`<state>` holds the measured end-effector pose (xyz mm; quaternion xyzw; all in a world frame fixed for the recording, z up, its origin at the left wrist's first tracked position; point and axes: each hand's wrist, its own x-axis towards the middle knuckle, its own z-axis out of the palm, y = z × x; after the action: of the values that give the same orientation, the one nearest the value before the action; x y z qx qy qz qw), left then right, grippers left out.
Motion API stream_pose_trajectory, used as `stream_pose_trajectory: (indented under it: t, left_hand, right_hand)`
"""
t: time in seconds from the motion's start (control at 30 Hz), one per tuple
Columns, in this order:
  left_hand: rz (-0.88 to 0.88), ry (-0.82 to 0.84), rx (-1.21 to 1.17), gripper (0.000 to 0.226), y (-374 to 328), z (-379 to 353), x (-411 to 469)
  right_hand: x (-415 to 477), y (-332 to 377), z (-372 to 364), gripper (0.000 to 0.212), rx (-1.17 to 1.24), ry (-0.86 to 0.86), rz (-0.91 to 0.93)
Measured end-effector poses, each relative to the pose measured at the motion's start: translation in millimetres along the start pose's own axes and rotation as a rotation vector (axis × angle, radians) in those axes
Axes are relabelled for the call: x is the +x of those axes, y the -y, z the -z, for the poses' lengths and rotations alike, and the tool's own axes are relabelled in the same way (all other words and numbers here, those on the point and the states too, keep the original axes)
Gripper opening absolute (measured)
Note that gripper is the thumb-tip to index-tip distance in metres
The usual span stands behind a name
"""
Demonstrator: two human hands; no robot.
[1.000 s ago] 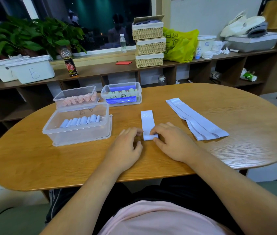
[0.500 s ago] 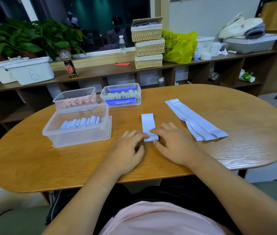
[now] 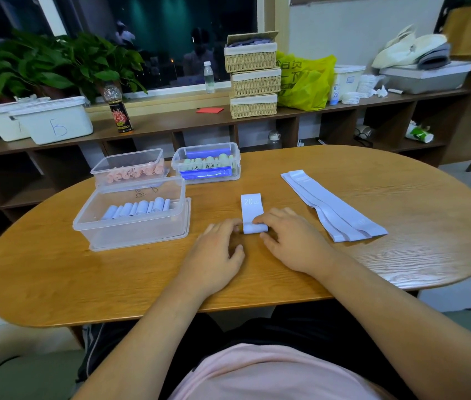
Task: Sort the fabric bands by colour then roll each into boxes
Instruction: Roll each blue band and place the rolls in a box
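A pale lilac fabric band (image 3: 251, 207) marked "20 LB" lies on the wooden table (image 3: 401, 255) in front of me, its near end wound into a small roll. My left hand (image 3: 217, 252) holds the roll's left end with its fingertips. My right hand (image 3: 292, 241) curls its fingers over the roll's right end, thumb beneath. To the right lies a stack of flat lilac bands (image 3: 335, 209). At the left, a clear box (image 3: 130, 226) holds several pale rolled bands. Behind it stand a box of pink rolls (image 3: 130, 168) and a box of green and blue rolls (image 3: 206, 164).
A low wooden shelf (image 3: 170, 122) runs behind the table with white bins, a dark bottle (image 3: 120, 114), stacked wicker baskets (image 3: 253, 79) and a yellow bag (image 3: 306, 82). Plants stand at the window on the left.
Both hands have rolled the band a little farther from me, so the flat part is shorter. The boxes and the flat stack have not moved.
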<state>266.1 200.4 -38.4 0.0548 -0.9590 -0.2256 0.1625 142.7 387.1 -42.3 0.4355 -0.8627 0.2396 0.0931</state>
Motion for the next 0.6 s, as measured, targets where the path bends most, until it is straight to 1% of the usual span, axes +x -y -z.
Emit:
stream_pose_trajectory:
  t: [0.2, 0.37, 0.47, 0.6]
  left_hand:
    - [0.008, -0.007, -0.010, 0.050, -3, 2, -1]
    - [-0.049, -0.020, -0.049, 0.040, -2, 4, -5]
    - [-0.146, 0.011, -0.036, 0.032, -2, 4, -6]
    - [-0.177, 0.028, 0.003, 0.036, 0, 2, -4]
  right_hand:
    - [-1, 0, 0, 0.025, -0.028, -0.038, 0.008]
    - [-17, 0, 1, 0.018, 0.018, -0.044, 0.037]
    - [-18, -1, 2, 0.020, 0.025, -0.043, 0.033]
    - [-18, -1, 3, 0.029, 0.021, -0.030, 0.011]
